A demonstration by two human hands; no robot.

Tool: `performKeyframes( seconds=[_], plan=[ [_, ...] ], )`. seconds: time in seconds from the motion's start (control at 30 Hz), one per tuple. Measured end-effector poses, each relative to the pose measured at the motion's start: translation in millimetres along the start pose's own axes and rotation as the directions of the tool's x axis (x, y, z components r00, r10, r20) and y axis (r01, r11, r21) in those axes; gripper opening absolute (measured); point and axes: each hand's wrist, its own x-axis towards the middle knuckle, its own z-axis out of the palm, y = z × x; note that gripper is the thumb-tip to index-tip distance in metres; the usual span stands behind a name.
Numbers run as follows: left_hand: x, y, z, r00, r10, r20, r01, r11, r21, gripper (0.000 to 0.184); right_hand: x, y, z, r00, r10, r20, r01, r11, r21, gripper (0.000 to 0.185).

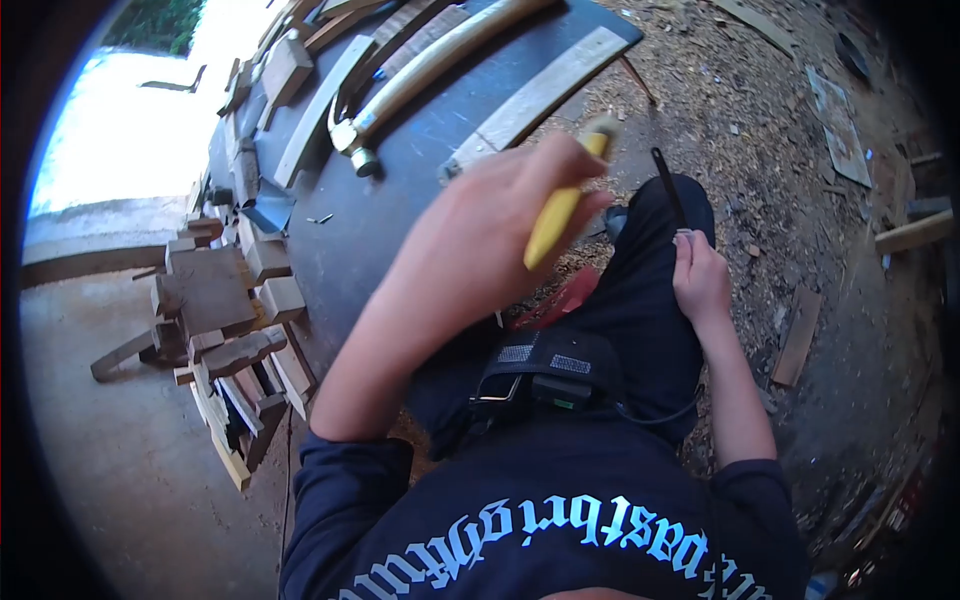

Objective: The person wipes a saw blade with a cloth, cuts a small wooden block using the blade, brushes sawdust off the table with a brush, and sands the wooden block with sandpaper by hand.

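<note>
My left hand [480,225] is raised at the centre, closed round a yellow pen-shaped tool [562,215]. The tool has a pale rounded top end and a tapered lower end; its exact kind cannot be made out. Lower at the right, my right hand [702,280] is closed round a thin dark bar [669,187]. The bar points up and away across my knee, and its far end is rounded. Its lower part is hidden in the fingers. A hammer [430,72] with a wooden handle lies on the dark tabletop [345,235] beyond my left hand.
A long wooden strip [540,97] lies along the table's edge. Wood offcuts [210,290] are piled at the left, with more boards [320,110] at the back. Wood chips [740,110] cover the ground at the right, where a loose board [797,335] lies.
</note>
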Motion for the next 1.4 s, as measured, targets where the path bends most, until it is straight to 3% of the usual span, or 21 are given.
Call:
performKeyframes(
  seconds=[0.07, 0.2, 0.27, 0.3, 0.37, 0.47, 0.5, 0.6, 0.63, 0.73, 0.9, 0.93, 1.0, 1.07, 1.17, 1.27, 1.3, 1.33, 1.4],
  plan=[
    [-6.9, -1.4, 10.8, 0.989, 0.094, -0.114, -0.084, 0.993, 0.086, 0.017, -2.7, 0.9, -2.2, 1.000, 0.006, 0.006, -0.006, 1.000, -0.021, 0.023],
    [-34.3, -2.4, -14.2, 0.968, -0.148, -0.205, 0.221, 0.886, 0.408, 0.014, -4.1, 3.6, -4.9, 0.999, 0.032, 0.024, -0.031, 0.999, -0.017, 0.026],
    [-59.0, -12.3, -32.0, 0.924, -0.203, -0.323, 0.324, 0.866, 0.381, 0.022, -2.4, 3.6, -5.6, 1.000, 0.015, 0.007, -0.015, 1.000, 0.002, 0.027],
    [-69.8, -10.6, -41.2, 0.875, -0.396, -0.280, 0.457, 0.866, 0.205, 0.026, -2.5, 2.7, -4.9, 1.000, 0.006, 0.004, -0.006, 1.000, 0.013, 0.028],
    [-85.7, -3.5, -54.0, 0.697, -0.710, -0.105, 0.698, 0.705, -0.127, 0.035, -0.2, 1.2, -4.9, 1.000, 0.008, 0.024, -0.008, 1.000, 0.012, 0.029],
    [-84.9, 6.4, -44.6, 0.677, -0.719, -0.157, 0.570, 0.647, -0.506, 0.044, 3.0, 1.2, -1.9, 0.999, 0.013, 0.041, -0.014, 1.000, 0.017, 0.032],
    [-84.8, -1.0, -47.9, 0.698, -0.689, -0.193, 0.529, 0.678, -0.510, 0.044, 2.6, 1.7, -1.5, 0.999, 0.015, 0.048, -0.016, 1.000, 0.018, 0.033],
    [-83.4, -19.1, -59.4, 0.626, -0.648, -0.433, 0.399, 0.744, -0.536, 0.044, 1.6, 1.9, -2.7, 0.999, 0.016, 0.051, -0.016, 1.000, 0.007, 0.030],
    [-80.1, -22.8, -64.4, 0.590, -0.655, -0.473, 0.412, 0.747, -0.521, 0.041, 1.0, 1.1, -4.7, 0.998, 0.028, 0.049, -0.028, 1.000, 0.001, 0.030],
    [-64.5, -29.1, -51.3, 0.613, -0.723, -0.318, 0.586, 0.686, -0.431, 0.040, -1.1, -0.9, -6.4, 0.998, 0.034, 0.045, -0.034, 0.999, -0.003, 0.031],
    [-100.7, -33.7, -76.0, 0.573, -0.784, -0.239, 0.716, 0.621, -0.319, 0.036, -1.5, 4.0, -4.5, 1.000, 0.010, 0.016, -0.010, 1.000, 0.004, 0.032],
    [-109.1, -27.1, -86.2, 0.544, -0.790, -0.281, 0.770, 0.604, -0.206, 0.037, -1.1, 2.5, -4.9, 1.000, 0.014, 0.021, -0.014, 1.000, 0.000, 0.032],
    [-121.4, -1.6, -115.3, 0.544, -0.783, -0.302, 0.837, 0.482, 0.259, 0.043, 0.7, 2.6, -4.0, 1.000, 0.006, 0.015, -0.006, 1.000, 0.005, 0.033],
    [-138.3, 10.9, -123.3, 0.483, -0.769, -0.419, 0.869, 0.361, 0.339, 0.041, -0.8, 2.9, -2.5, 1.000, 0.006, 0.025, -0.006, 1.000, 0.011, 0.032],
    [-133.8, 7.5, -114.9, 0.486, -0.735, -0.473, 0.834, 0.551, 0.002, 0.039, 2.0, -1.7, -2.9, 0.999, -0.003, 0.048, 0.002, 1.000, 0.015, 0.029],
    [-135.9, -15.2, -100.7, 0.499, -0.829, -0.254, 0.846, 0.529, -0.063, 0.033, -1.7, -16.9, -12.3, 0.994, -0.070, 0.078, 0.071, 0.997, -0.006, 0.025],
    [-142.3, -16.1, -105.5, 0.527, -0.797, -0.293, 0.827, 0.561, -0.040, 0.037, -2.9, -23.9, -19.7, 0.992, -0.093, 0.084, 0.091, 0.995, 0.028, 0.025],
    [-136.7, -4.9, -114.9, 0.475, -0.791, -0.386, 0.880, 0.421, 0.220, 0.041, -5.1, -34.1, -25.7, 0.990, -0.108, 0.088, 0.103, 0.993, 0.057, 0.025],
    [-141.4, -1.4, -125.3, 0.545, -0.659, -0.518, 0.824, 0.303, 0.479, 0.044, -6.6, -60.4, -30.6, 0.987, -0.153, 0.054, 0.144, 0.979, 0.142, 0.026]
  ],
)
